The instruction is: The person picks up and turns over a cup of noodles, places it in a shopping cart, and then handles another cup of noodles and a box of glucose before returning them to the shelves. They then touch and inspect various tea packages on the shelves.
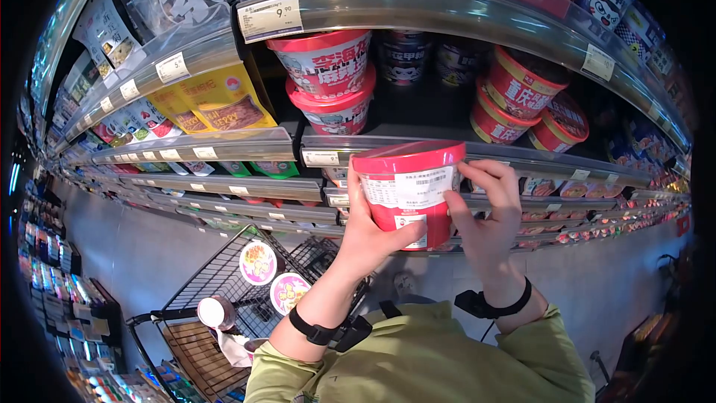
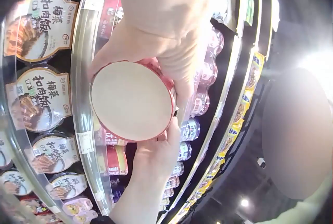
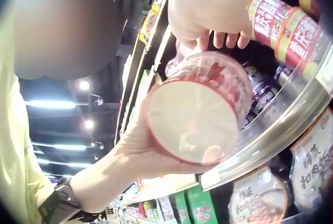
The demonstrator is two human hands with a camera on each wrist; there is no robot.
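Observation:
A red-lidded tub (image 1: pixel 409 194) with a white printed label is held up in front of the shelves. My left hand (image 1: pixel 365 227) grips its left side, thumb across the lower front. At the tub's right edge is my right hand (image 1: pixel 488 216), its thumb and a fingertip touching or very near the side, fingers loosely bent. In the left wrist view the tub's pale round base (image 2: pixel 132 100) faces the camera under my left hand (image 2: pixel 156 36). The right wrist view shows my right hand (image 3: pixel 210 8) above the tub (image 3: pixel 192 122), not wrapped around it.
Stacked red-lidded tubs (image 1: pixel 328 78) and red-yellow tubs (image 1: pixel 522 89) stand on the shelf behind, with dark cups (image 1: pixel 403 60) between. A shelf rail (image 1: pixel 440 7) runs above. At lower left, a black wire cart (image 1: pixel 175 306) holds several round containers.

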